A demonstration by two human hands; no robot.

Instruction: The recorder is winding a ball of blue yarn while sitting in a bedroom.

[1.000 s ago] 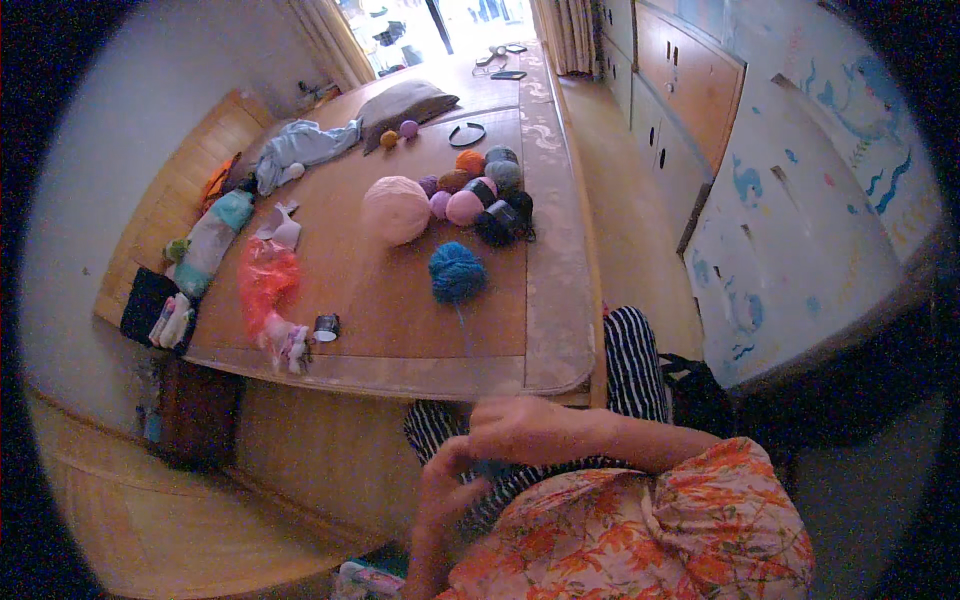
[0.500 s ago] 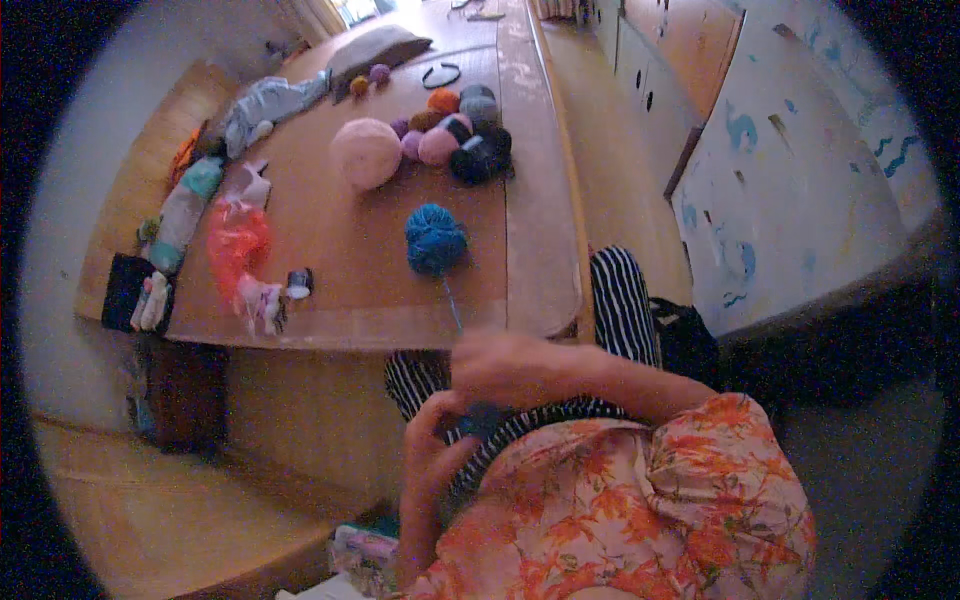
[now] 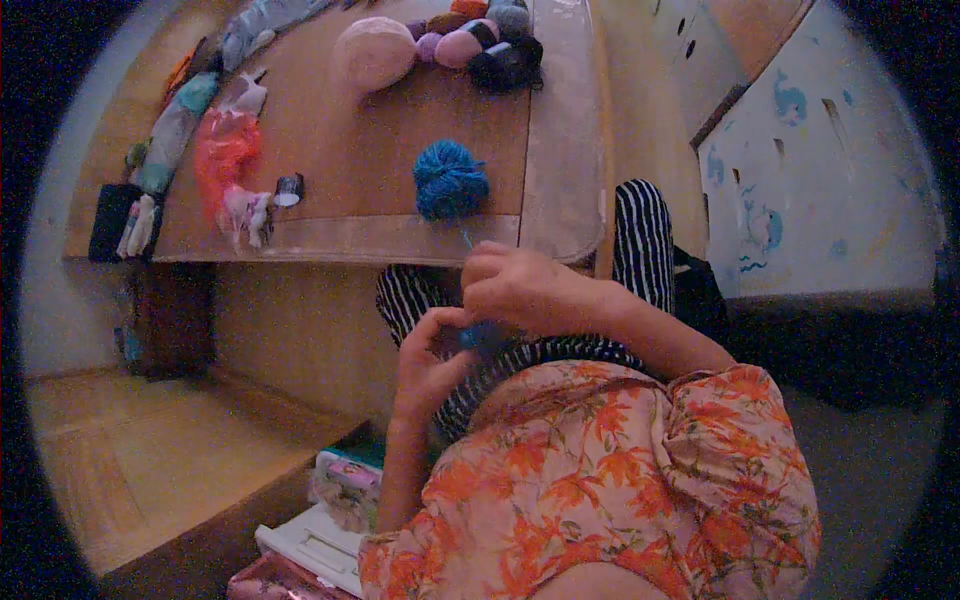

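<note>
A blue skein of yarn (image 3: 450, 182) lies on the table near its front edge. From it a thin blue strand (image 3: 467, 239) runs toward me, up to my right hand (image 3: 520, 288), which is closed with the strand at its fingers. Just below, over my lap, my left hand (image 3: 430, 355) curls around a small blue yarn ball (image 3: 480, 334). My right hand partly covers that ball, and its far side is hidden.
A large pink ball (image 3: 374, 54), a black ball (image 3: 507, 65) and several other yarn balls sit farther back on the table (image 3: 340, 170). Left lie a coral-and-white bundle (image 3: 228, 160) and a small spool (image 3: 289, 190). A white container (image 3: 315, 540) stands low beside me.
The view has tilted down, so the table's things appear higher and more of the floor side shows. My right hand, blurred before, shows sharper; both hands remain close together around the blue yarn.
</note>
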